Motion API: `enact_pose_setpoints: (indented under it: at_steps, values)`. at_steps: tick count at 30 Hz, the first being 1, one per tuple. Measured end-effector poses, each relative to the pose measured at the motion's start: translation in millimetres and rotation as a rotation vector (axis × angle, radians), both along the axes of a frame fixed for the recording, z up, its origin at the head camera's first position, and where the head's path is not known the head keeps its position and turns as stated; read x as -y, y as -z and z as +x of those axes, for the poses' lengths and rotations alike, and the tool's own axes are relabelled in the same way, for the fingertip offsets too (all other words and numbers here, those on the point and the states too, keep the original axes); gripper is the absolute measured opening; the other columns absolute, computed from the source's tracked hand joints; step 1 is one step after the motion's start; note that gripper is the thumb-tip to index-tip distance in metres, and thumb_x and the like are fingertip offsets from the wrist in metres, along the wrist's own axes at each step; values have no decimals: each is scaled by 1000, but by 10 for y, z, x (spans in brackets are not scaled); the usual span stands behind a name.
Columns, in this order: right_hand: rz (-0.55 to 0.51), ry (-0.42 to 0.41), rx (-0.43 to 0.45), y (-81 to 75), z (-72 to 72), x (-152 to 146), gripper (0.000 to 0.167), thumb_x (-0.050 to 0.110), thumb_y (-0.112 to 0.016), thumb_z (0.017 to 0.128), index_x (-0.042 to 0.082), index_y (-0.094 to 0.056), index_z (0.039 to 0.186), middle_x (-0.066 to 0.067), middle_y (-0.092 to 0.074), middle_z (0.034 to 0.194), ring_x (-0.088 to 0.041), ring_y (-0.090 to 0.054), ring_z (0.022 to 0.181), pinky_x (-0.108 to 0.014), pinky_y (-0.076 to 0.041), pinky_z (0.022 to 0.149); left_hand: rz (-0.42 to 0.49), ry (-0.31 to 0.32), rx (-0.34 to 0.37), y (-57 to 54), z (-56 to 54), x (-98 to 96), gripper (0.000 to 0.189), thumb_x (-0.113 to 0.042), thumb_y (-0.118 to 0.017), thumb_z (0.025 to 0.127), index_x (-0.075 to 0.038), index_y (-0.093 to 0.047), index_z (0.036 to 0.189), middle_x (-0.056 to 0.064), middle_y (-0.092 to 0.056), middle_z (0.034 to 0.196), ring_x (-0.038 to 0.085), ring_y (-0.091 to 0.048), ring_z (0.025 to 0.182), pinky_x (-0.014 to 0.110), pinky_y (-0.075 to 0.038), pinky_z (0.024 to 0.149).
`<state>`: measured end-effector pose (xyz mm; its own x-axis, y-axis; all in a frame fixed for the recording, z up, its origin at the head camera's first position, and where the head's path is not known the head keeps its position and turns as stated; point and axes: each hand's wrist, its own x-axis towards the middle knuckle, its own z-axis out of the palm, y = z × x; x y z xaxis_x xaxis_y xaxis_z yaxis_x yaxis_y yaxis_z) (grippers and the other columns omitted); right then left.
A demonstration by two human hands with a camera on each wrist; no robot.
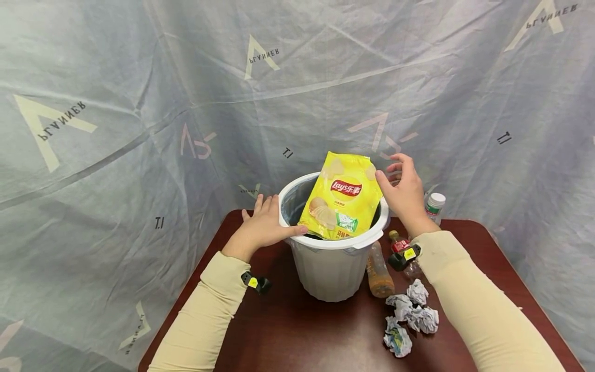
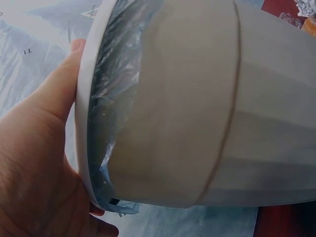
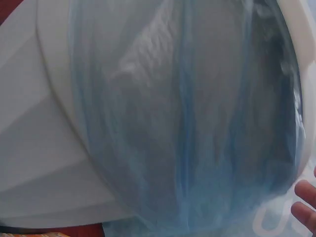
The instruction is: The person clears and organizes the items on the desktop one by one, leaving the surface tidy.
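A yellow bag of potato chips (image 1: 321,186) leans in the mouth of a light grey trash bin (image 1: 327,271) with a white rim. Against the left side of that rim rests my left hand (image 1: 262,225), fingers extended and thumb lying along the edge. My right hand (image 1: 404,188) hovers at the bag's upper right edge, its fingers loosely bent, holding nothing that I can see. A thin plastic liner (image 3: 133,123) hangs over the bin's outside in the right wrist view, where only fingertips (image 3: 307,192) show beside the rim.
Right of the bin on the dark red table (image 1: 279,330) lie a bottle with orange-brown contents (image 1: 380,274) and a red-labelled bottle (image 1: 400,243). A white-capped bottle (image 1: 436,202) stands behind the right wrist. Several crumpled paper balls (image 1: 418,292) lie nearer. Grey printed fabric (image 1: 223,129) hangs behind.
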<state>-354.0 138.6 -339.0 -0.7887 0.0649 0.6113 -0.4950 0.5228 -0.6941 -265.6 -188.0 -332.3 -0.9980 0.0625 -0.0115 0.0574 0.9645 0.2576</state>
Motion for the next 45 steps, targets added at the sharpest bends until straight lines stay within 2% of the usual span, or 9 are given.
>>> enact_pose_setpoints:
  at_steps: [8, 15, 18, 24, 29, 34, 37, 40, 45]
  values:
    - [-37, 39, 26, 2, -61, -216, 54, 35, -60, 99, 10, -42, 143, -16, -59, 117, -33, -62, 103, -47, -49, 89, 18, 1, 9, 27, -9, -17, 130, -88, -54, 77, -6, -2, 163, 17, -11, 168, 33, 10, 155, 76, -4, 112]
    - [-35, 117, 29, 14, -193, -586, 53, 37, -61, 98, 11, -45, 142, -11, -61, 117, -19, -60, 98, -24, -45, 79, 19, 4, 13, 36, -17, -48, 130, -89, -53, 76, -7, -2, 163, 17, -10, 168, 33, 12, 155, 75, -3, 112]
    - [-34, 143, 42, 52, -261, -759, 55, 38, -61, 98, 12, -45, 143, -10, -60, 117, -18, -59, 98, -22, -44, 77, 12, -1, 11, 23, -15, -60, 131, -90, -53, 75, -7, -2, 163, 16, -11, 168, 32, 11, 155, 75, -4, 113]
    - [-22, 185, 85, 175, -388, -1024, 58, 40, -56, 100, 8, -42, 146, -16, -55, 125, -32, -58, 112, -41, -45, 91, -12, 6, -1, 4, -19, -53, 132, -91, -52, 74, -6, -3, 163, 16, -11, 168, 33, 11, 155, 76, -5, 112]
    - [-22, 212, 140, 312, -509, -1179, 59, 36, -56, 100, 4, -40, 148, -21, -50, 135, -39, -52, 126, -52, -41, 104, -26, 1, -5, 8, -44, -24, 133, -92, -51, 74, -6, -4, 163, 17, -12, 168, 32, 11, 155, 76, -5, 112]
    - [33, 183, 219, 481, -597, -1313, 68, 35, -56, 101, 4, -31, 156, -29, -43, 147, -48, -43, 134, -62, -35, 107, -27, -5, -5, 5, -55, -15, 135, -93, -51, 72, -5, -4, 163, 17, -12, 168, 33, 11, 155, 76, -5, 112]
    - [59, 164, 294, 622, -652, -1370, 77, 40, -54, 101, 5, -20, 161, -31, -36, 154, -52, -39, 136, -65, -33, 106, -24, -6, -2, -1, -49, -9, 134, -93, -51, 73, -5, -4, 163, 17, -12, 168, 33, 12, 155, 76, -5, 112]
    - [38, 134, 378, 767, -701, -1411, 85, 46, -53, 101, 7, -10, 163, -31, -28, 159, -52, -35, 140, -66, -33, 107, -24, -6, 3, 1, -47, 8, 134, -93, -51, 73, -5, -3, 163, 17, -11, 168, 33, 12, 155, 76, -4, 112]
    - [-22, 90, 415, 957, -766, -1468, 89, 40, -56, 100, 3, -4, 162, -36, -25, 158, -53, -32, 141, -65, -33, 108, -19, -8, 6, 18, -45, 11, 136, -94, -50, 71, -6, -3, 163, 17, -12, 168, 33, 11, 155, 76, -4, 111]
